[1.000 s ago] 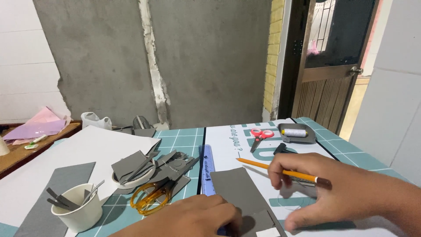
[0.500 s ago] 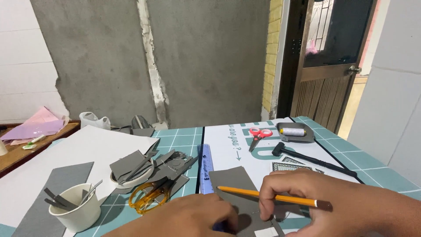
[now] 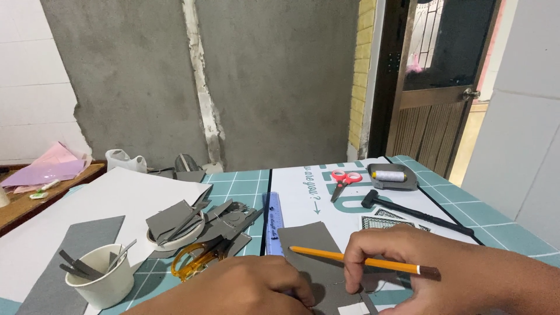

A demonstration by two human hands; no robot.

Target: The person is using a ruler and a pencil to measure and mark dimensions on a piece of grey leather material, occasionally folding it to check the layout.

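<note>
My right hand (image 3: 420, 268) grips a yellow pencil (image 3: 326, 256) with a dark eraser end, its tip pointing left over a grey card sheet (image 3: 306, 245). My left hand (image 3: 245, 289) lies flat at the bottom of the view, pressing on the near end of that grey sheet and the blue ruler (image 3: 273, 224) beside it. A small white piece (image 3: 350, 309) shows at the bottom edge between my hands.
Yellow-handled scissors (image 3: 192, 262), a tape roll with grey offcuts (image 3: 175, 224) and a white paper cup of grey strips (image 3: 99, 277) sit left. Red scissors (image 3: 341, 181), a thread spool in a grey tray (image 3: 392, 176) and a black hammer (image 3: 408, 211) lie beyond, on a green cutting mat (image 3: 466, 204).
My right hand has come down and left with the pencil, from above the white board onto the grey sheet. The hammer behind it is now uncovered. The left hand barely shifted.
</note>
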